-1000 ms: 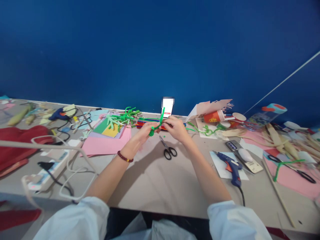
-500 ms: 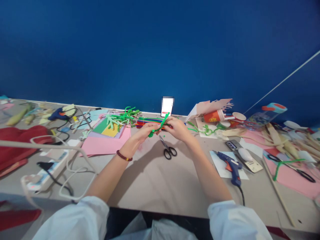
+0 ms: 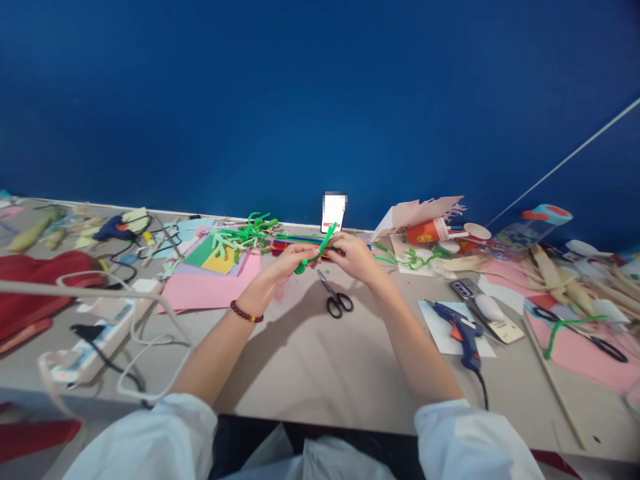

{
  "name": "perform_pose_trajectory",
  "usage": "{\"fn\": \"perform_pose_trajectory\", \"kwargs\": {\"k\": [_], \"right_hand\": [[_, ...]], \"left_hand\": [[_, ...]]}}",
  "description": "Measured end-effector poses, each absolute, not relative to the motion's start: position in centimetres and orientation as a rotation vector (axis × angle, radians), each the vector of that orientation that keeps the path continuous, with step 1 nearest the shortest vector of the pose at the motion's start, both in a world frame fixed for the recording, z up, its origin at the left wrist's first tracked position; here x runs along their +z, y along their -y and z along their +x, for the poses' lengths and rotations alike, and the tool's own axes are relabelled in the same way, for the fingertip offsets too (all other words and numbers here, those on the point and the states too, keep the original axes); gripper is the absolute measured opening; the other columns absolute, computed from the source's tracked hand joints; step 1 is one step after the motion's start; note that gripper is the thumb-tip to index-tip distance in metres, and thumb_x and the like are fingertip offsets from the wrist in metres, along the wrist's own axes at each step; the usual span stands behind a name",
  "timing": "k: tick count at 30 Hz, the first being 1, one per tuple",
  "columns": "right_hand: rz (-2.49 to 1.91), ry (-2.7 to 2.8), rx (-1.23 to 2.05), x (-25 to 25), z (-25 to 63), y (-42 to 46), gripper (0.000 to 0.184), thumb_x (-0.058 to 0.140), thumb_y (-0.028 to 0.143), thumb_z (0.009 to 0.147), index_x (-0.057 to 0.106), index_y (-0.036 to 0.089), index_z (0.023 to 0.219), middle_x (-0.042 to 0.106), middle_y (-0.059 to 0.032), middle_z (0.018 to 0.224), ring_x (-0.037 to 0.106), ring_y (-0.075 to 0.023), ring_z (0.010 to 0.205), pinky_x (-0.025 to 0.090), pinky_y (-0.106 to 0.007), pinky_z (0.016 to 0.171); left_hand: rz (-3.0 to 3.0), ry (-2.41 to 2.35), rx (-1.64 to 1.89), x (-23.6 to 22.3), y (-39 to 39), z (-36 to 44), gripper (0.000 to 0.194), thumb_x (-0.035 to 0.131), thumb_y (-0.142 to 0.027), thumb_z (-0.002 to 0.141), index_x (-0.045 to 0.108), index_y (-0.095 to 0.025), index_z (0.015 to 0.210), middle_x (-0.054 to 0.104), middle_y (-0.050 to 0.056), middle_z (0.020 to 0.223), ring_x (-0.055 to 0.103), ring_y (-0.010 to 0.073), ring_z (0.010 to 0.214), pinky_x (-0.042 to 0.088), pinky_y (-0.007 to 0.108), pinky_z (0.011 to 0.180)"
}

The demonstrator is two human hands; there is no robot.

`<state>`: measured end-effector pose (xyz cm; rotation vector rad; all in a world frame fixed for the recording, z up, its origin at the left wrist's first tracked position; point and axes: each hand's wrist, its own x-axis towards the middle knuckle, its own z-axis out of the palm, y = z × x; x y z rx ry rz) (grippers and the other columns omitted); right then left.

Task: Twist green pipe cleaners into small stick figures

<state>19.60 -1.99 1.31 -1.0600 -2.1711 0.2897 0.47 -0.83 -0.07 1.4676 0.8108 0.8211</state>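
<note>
Between my two hands is a bent green pipe cleaner (image 3: 327,239), one end pointing up and a curled end hanging low at the left. My left hand (image 3: 295,259) pinches it near the curled end. The fingers of my right hand (image 3: 351,252) are closed on it from the other side, their tips partly hidden. Black-handled scissors (image 3: 340,305) lie on the table just below the hands. Behind the hands runs a bundle of coloured pipe cleaners (image 3: 285,245). A phone (image 3: 333,212) with a lit screen leans upright against the blue wall.
Pink paper (image 3: 200,291) and green pipe cleaner pieces (image 3: 250,230) lie left, near a white power strip (image 3: 97,347) with cables. To the right are a blue glue gun (image 3: 465,330), another phone (image 3: 487,310), a red paper cup (image 3: 427,231) and a wooden stick (image 3: 555,383).
Both hands stay at nearly the same spot, still holding the green pipe cleaner. The whole view has shifted very slightly.
</note>
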Motion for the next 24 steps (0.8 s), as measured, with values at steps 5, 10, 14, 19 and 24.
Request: {"fn": "perform_pose_trajectory", "kwargs": {"k": [5,10,14,19,24], "right_hand": [[-1.096,2.088,0.302,1.1,19.2,2.0,0.018,0.055,0.013,0.082,0.072,0.019,0.084,0.071,-0.0074,0.092,0.065,-0.0201,0.088,0.048,-0.031,0.079],[-1.111,1.923,0.311,1.3,18.7,2.3,0.018,0.055,0.012,0.079,0.068,0.02,0.088,0.07,-0.0054,0.091,0.063,-0.0199,0.087,0.047,-0.031,0.077],[-1.123,1.901,0.297,1.3,18.6,2.5,0.015,0.056,0.013,0.077,0.068,0.021,0.082,0.07,-0.0041,0.085,0.063,-0.0195,0.085,0.047,-0.03,0.076],[-1.126,1.909,0.271,1.1,18.3,2.6,0.013,0.058,0.018,0.08,0.07,0.021,0.077,0.069,-0.0045,0.082,0.063,-0.019,0.081,0.046,-0.029,0.072],[-1.132,1.83,0.326,1.0,17.8,2.7,0.018,0.062,0.03,0.083,0.069,0.019,0.07,0.067,-0.0049,0.075,0.061,-0.018,0.073,0.045,-0.028,0.067]], "left_hand": [[1.432,-0.836,0.852,0.2,1.0,0.6,0.033,0.068,-0.044,0.071,0.059,-0.017,0.055,0.051,0.001,0.057,0.042,0.0114,0.056,0.026,0.028,0.055],[1.342,-0.844,0.971,0.4,1.4,1.1,0.027,0.072,-0.042,0.068,0.067,-0.015,0.067,0.057,0.002,0.064,0.045,0.0112,0.059,0.028,0.027,0.053],[1.161,-0.785,0.977,0.2,1.3,1.6,0.025,0.078,-0.036,0.062,0.069,-0.015,0.071,0.061,0.002,0.067,0.05,0.0114,0.062,0.033,0.026,0.055],[1.028,-0.741,0.997,-0.2,0.7,1.7,0.02,0.08,-0.029,0.058,0.068,-0.015,0.065,0.06,0.002,0.064,0.05,0.0107,0.06,0.035,0.026,0.055],[0.994,-0.802,1.101,-0.5,0.8,2.0,0.022,0.081,-0.027,0.055,0.066,-0.016,0.067,0.059,-0.001,0.062,0.05,0.0091,0.058,0.036,0.025,0.055]]}}
